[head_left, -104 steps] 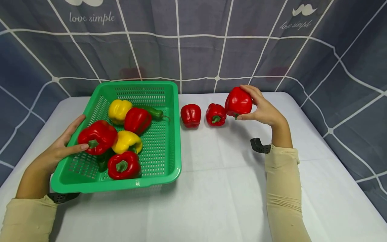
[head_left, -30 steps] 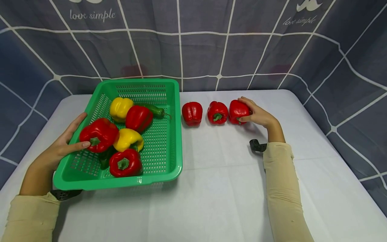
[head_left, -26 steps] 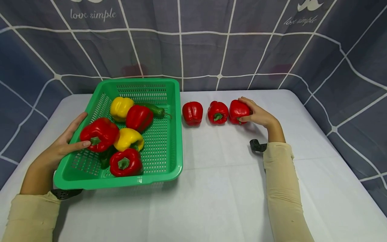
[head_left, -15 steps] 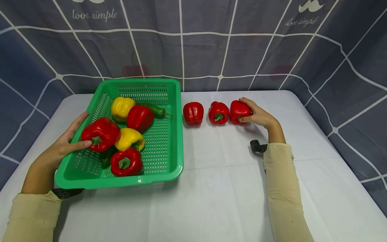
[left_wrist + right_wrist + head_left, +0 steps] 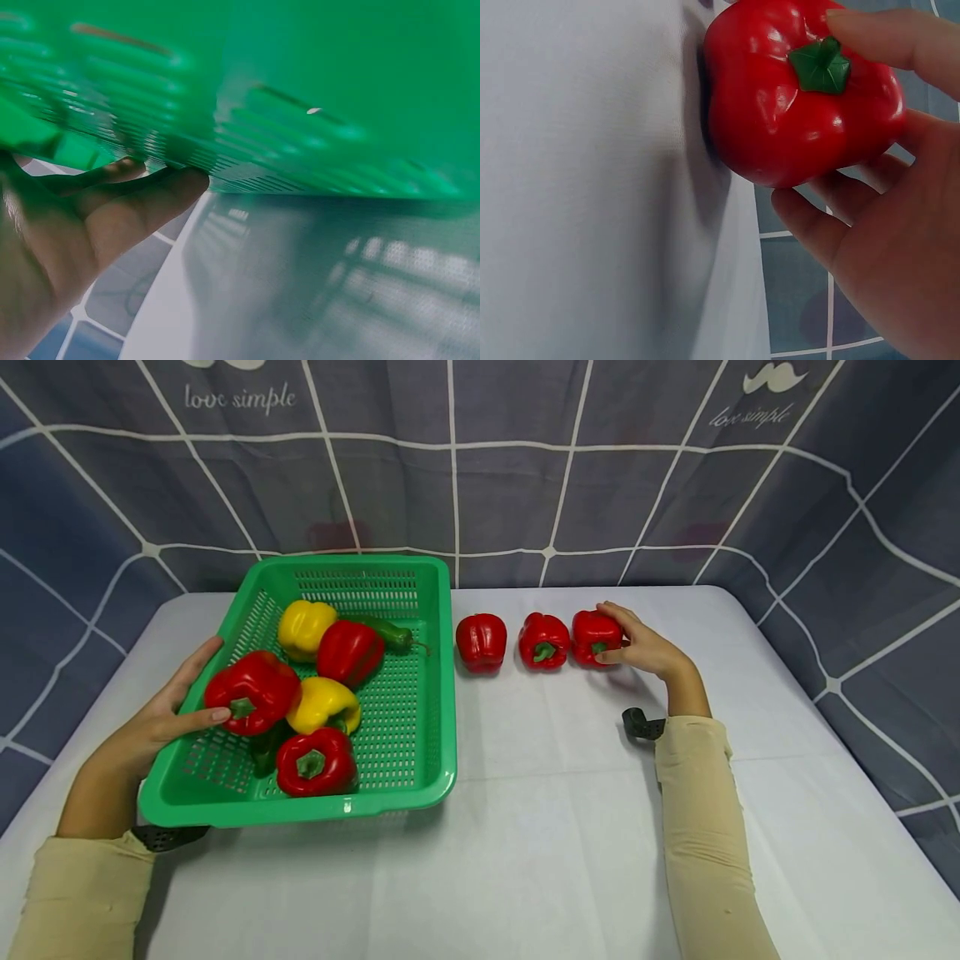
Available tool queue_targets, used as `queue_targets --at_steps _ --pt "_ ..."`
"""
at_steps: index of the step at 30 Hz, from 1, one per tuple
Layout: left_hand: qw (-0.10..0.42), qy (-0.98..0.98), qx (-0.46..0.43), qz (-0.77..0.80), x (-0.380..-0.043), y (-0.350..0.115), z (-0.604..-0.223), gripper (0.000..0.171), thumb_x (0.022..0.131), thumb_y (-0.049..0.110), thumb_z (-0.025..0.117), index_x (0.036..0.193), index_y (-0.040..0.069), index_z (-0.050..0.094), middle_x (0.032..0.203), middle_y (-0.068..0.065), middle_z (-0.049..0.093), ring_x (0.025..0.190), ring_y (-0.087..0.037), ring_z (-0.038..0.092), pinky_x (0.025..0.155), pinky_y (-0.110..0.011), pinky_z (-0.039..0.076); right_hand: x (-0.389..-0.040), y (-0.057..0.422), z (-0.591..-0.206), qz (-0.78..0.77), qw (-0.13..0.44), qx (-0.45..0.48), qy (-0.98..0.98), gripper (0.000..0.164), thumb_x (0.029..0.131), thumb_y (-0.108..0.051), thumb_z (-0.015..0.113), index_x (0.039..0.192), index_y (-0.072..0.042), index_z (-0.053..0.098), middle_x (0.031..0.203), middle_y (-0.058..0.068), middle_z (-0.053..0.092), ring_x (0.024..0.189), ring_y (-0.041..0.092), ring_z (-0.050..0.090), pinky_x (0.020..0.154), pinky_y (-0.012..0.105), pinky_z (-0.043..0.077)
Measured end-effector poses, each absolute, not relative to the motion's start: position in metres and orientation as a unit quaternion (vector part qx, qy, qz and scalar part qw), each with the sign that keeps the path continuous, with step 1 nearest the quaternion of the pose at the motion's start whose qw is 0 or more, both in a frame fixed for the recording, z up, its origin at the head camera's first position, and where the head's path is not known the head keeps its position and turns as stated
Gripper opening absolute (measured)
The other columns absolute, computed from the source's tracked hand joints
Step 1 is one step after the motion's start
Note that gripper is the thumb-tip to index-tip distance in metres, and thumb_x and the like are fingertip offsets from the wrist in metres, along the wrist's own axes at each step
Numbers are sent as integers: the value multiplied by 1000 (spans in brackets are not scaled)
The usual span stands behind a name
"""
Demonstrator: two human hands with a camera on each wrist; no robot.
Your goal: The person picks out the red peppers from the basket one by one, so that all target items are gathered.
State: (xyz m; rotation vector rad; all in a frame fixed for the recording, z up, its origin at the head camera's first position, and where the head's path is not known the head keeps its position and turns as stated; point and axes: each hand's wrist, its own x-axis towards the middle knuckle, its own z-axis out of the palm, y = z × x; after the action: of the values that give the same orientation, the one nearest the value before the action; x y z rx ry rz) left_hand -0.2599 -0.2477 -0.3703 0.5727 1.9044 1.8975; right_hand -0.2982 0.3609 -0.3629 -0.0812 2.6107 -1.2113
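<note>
A green plastic basket [image 5: 431,693] is on the left side of the white table; my left hand [image 5: 153,722] grips its left rim, thumb over the edge and fingers against the outer wall, as the left wrist view shows. Inside lie several red and yellow bell peppers, one red bell pepper [image 5: 253,681] touching the thumb, and a green pepper [image 5: 388,633]. My right hand [image 5: 651,647] holds a red bell pepper [image 5: 780,112] by its right side, thumb near the green stem. It rests on the table at the right end of a row of three.
The row's other members are a red bell pepper [image 5: 481,643] beside the basket and a middle red bell pepper [image 5: 543,645], close to the held one. A dark checked curtain [image 5: 502,510] rises behind the white table [image 5: 540,843] and along both sides.
My right hand has lowered its red bell pepper from the air onto the table, right of the other two. Lately that pepper has turned slightly, showing more stem. My left hand keeps its grip.
</note>
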Motion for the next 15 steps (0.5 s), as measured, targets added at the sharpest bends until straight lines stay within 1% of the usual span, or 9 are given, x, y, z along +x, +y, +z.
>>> queue_targets --at_steps 3,7,15 --pt "200 670 202 686 -260 -247 -370 79 89 -5 43 147 29 3 137 4 22 100 -6 59 66 -33 56 -298 361 -363 -416 130 -28 900 84 77 -5 64 146 -16 17 153 9 5 136 35 14 106 60 21" --pt "202 667 202 688 -260 -247 -370 79 89 -6 43 147 29 3 133 7 27 99 -8 61 64 -36 56 -299 361 -363 -413 128 -28 901 84 77 -5 64 146 -16 18 152 9 7 136 35 15 105 60 22" --pt "202 669 200 687 -260 -247 -370 79 89 -5 43 147 30 3 134 7 27 99 -8 60 65 -35 56 -298 361 -362 -416 128 -27 900 85 76 -4 64 146 -16 17 152 10 8 135 35 16 105 59 24"
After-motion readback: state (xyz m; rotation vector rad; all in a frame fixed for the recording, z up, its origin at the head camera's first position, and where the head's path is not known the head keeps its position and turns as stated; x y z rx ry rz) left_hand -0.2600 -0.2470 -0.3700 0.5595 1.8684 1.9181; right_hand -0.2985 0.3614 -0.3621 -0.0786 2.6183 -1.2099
